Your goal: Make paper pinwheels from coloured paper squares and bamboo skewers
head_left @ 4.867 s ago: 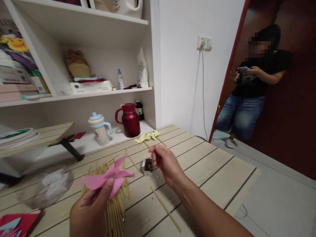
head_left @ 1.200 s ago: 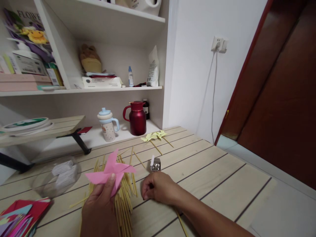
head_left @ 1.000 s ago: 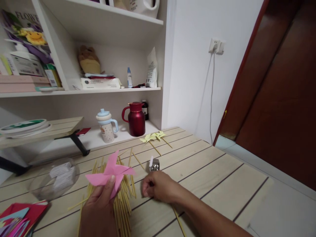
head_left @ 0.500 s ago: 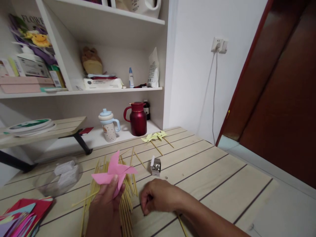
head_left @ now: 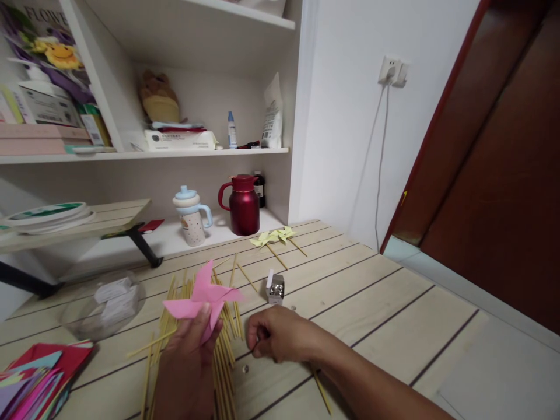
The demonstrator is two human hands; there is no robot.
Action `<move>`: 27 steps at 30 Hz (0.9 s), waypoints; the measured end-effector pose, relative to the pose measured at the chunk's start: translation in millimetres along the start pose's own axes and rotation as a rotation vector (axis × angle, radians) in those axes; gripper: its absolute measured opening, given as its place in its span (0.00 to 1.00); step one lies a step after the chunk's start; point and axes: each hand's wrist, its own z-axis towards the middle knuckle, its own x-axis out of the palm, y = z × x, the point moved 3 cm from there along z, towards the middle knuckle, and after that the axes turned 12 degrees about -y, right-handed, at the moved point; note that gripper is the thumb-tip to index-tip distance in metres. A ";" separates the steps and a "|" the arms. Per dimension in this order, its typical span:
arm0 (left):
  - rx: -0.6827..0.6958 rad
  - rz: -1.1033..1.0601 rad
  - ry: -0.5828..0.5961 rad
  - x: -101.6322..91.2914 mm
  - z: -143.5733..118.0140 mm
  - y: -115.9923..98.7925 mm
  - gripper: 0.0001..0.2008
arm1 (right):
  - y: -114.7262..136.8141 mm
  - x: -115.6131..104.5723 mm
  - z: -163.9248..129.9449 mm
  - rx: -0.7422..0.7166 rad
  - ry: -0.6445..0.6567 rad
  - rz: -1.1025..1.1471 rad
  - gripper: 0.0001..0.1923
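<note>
My left hand (head_left: 190, 344) pinches a pink paper pinwheel (head_left: 205, 298) between thumb and fingers, its folded blades facing up. A thin yellow stick (head_left: 151, 344) juts out left of this hand; I cannot tell whether the hand holds it. Under the left hand and pinwheel lies a loose pile of yellow sticks (head_left: 224, 373). My right hand (head_left: 275, 333) is closed just above the table, fingertips pressed together; whatever is in them is hidden. Near its fingertips lies a tiny shiny tack-like piece (head_left: 245, 368). Behind it stands a small open box (head_left: 275, 289) of shiny metal pieces.
Two pale yellow pinwheels (head_left: 273, 235) on sticks lie at the table's back. Coloured paper (head_left: 48, 373) is stacked at the front left, beside a clear round container (head_left: 79, 315) with white packets. A cup (head_left: 192, 224) and a red jug (head_left: 245, 207) stand behind.
The small shiny piece now shows on the table in front of my right hand, which has shifted slightly. The whole view has tilted a little; the left hand still holds the pinwheel.
</note>
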 end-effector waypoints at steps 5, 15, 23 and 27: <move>-0.068 -0.014 0.125 -0.9 -0.8 -0.8 0.08 | -0.8 0.0 2.1 -0.067 0.012 0.059 0.09; -0.178 -0.204 0.116 3.2 3.0 19.1 0.06 | 5.9 2.5 4.7 -0.223 0.012 0.094 0.10; -0.048 -0.118 0.099 4.4 11.0 33.3 0.06 | 1.6 19.0 6.7 -0.125 0.014 0.222 0.04; 0.226 0.126 0.150 -6.5 18.1 33.8 0.11 | 4.0 -8.5 8.4 -0.010 -0.025 0.286 0.06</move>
